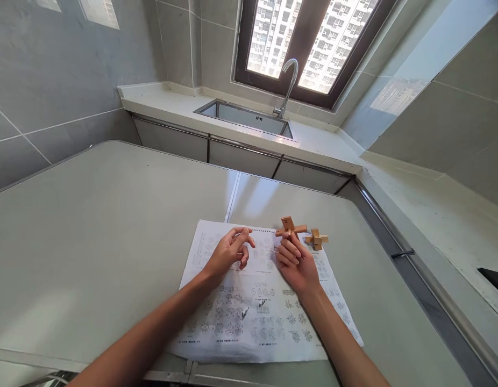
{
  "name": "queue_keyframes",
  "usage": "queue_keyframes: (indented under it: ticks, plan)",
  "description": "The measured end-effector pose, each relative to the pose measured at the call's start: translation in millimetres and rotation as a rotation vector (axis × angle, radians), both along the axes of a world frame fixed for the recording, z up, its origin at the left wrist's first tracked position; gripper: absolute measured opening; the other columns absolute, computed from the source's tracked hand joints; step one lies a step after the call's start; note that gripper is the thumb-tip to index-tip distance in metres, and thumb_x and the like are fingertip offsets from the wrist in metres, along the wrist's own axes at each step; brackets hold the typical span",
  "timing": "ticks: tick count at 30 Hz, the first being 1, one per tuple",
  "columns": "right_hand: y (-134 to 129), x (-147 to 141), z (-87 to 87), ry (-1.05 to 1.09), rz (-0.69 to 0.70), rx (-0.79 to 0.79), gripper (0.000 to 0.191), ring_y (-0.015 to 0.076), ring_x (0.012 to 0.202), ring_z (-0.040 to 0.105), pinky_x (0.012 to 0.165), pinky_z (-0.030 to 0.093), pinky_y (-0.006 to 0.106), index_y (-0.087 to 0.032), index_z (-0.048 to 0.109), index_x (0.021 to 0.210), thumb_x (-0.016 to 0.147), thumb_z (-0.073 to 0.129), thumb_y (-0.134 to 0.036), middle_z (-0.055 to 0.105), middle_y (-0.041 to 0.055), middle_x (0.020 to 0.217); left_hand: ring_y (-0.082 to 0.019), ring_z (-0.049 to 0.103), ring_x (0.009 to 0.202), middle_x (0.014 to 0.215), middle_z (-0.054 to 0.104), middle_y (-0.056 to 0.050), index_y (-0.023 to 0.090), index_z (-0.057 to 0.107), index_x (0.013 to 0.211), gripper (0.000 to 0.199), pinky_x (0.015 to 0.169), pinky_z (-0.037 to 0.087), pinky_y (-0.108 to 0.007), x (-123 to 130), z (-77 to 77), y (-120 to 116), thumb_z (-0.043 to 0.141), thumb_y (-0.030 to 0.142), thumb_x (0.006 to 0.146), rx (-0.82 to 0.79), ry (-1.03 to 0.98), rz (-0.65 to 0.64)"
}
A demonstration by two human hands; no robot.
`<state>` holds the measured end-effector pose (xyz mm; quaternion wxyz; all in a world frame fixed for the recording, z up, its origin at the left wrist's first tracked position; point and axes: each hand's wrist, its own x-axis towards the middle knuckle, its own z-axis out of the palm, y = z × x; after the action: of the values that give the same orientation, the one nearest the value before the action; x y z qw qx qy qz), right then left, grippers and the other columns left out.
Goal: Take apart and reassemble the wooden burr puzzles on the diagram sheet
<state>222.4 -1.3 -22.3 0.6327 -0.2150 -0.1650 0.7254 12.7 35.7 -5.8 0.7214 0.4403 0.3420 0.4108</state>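
Observation:
A printed instruction sheet (249, 322) with rows of small diagrams lies on the pale table. Above its left half is my left hand (235, 247), fingers apart and loosely curled, holding nothing. My right hand (293, 258) pinches a wooden interlocking piece (291, 227), marked with a "2", near the sheet's upper right. Just right of that piece, a smaller wooden cross-shaped puzzle (317, 239) rests at the sheet's top right edge. The fingertips of my right hand partly cover the lower part of the held piece.
The pale table (112, 231) has a seam running away from me. Behind it stands a white counter (152, 99) with a steel sink (244, 119) and a curved faucet (289, 86) below a window. Another counter (430, 209) runs along the right.

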Motion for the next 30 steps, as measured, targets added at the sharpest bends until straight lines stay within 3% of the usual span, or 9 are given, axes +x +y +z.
queue_keyframes:
  ticks: [8,13,19,25,30]
  plan:
    - [6,13,-5.8,0.008,-0.113,-0.033,0.009,0.0092,0.042,0.027,0.04,0.034,0.019,-0.021,0.058,0.096,0.104,0.06,-0.018,0.034,-0.0119,0.057,-0.005,0.046,0.048,0.089,0.062,0.0,0.017,0.06,0.11,0.048,0.045,0.038,-0.023,-3,-0.4,0,0.07,0.061,0.092,0.012,-0.015,-0.048]
    - [8,15,-9.1,0.019,-0.101,-0.015,0.009,0.0079,0.044,0.03,0.043,0.035,0.016,-0.022,0.057,0.097,0.103,0.064,-0.019,0.035,-0.0116,0.059,-0.006,0.046,0.049,0.085,0.06,0.001,0.017,0.063,0.108,0.047,0.047,0.038,-0.024,-8,-0.4,2,0.067,0.061,0.093,0.052,0.008,-0.059]
    - [9,16,-13.4,0.041,-0.034,-0.012,0.014,0.0052,0.046,0.033,0.043,0.038,0.012,-0.019,0.058,0.098,0.101,0.07,-0.027,0.038,-0.0115,0.062,-0.008,0.043,0.051,0.082,0.058,0.001,0.017,0.062,0.105,0.044,0.05,0.037,-0.025,-22,-0.7,19,0.061,0.06,0.095,0.184,0.143,0.137]
    - [8,7,-20.7,-0.019,0.135,-0.033,0.02,0.0042,0.043,0.028,0.031,0.023,0.01,-0.019,0.06,0.097,0.094,0.078,-0.026,0.038,-0.0107,0.063,-0.01,0.043,0.053,0.075,0.06,0.002,0.018,0.066,0.096,0.039,0.056,0.037,-0.026,-58,0.5,43,0.063,0.058,0.094,0.368,0.386,0.301]
    - [8,0,-24.3,-0.072,0.161,-0.027,0.021,0.0046,0.046,0.033,0.033,0.031,0.011,-0.019,0.06,0.096,0.092,0.08,-0.025,0.042,-0.0091,0.066,-0.015,0.05,0.06,0.067,0.059,0.002,0.02,0.068,0.092,0.037,0.059,0.038,-0.027,-95,-1.4,62,0.061,0.056,0.093,0.472,0.592,0.381]
